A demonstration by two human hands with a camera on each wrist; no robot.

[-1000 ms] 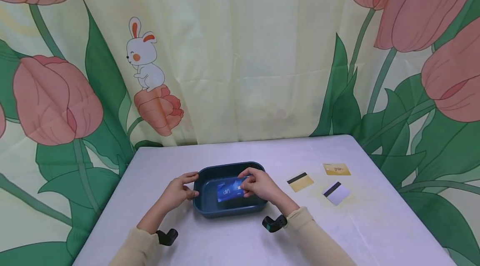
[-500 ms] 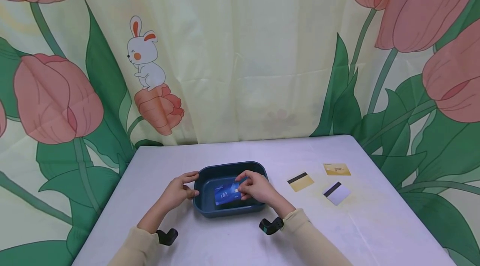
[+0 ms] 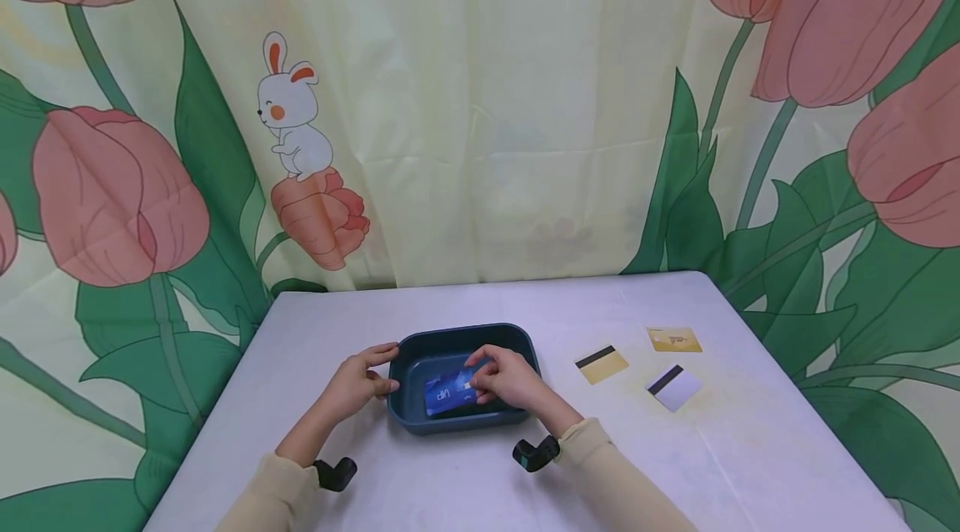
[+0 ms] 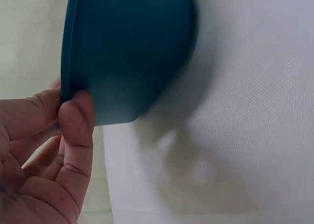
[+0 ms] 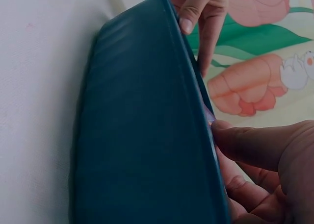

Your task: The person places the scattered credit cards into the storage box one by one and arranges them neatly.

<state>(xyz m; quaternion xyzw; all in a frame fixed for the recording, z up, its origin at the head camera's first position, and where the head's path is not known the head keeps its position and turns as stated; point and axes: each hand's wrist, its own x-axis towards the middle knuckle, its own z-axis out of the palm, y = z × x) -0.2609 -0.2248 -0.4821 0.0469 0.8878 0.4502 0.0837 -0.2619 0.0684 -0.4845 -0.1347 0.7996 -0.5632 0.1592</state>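
Blue plastic VIP card (image 3: 448,391) is being lowered into the dark teal plastic tray (image 3: 408,415), pinched by the right hand (image 3: 504,375) while the left hand (image 3: 352,383) grips the rim; next it probably just needs letting go flat.

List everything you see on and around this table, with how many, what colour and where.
tray: 1, dark teal, table centre-left
blue card: 1, blue with white lettering, inside the tray
gold cards: 2, gold, on the table right of the tray, one showing a black stripe
white card: 1, white with black stripe, nearest of the three loose cards
table: 1, white
backdrop: 1, cream with tulips and a rabbit, behind the table
left hand: 1, holds the tray's left rim
right hand: 1, pinches the blue card
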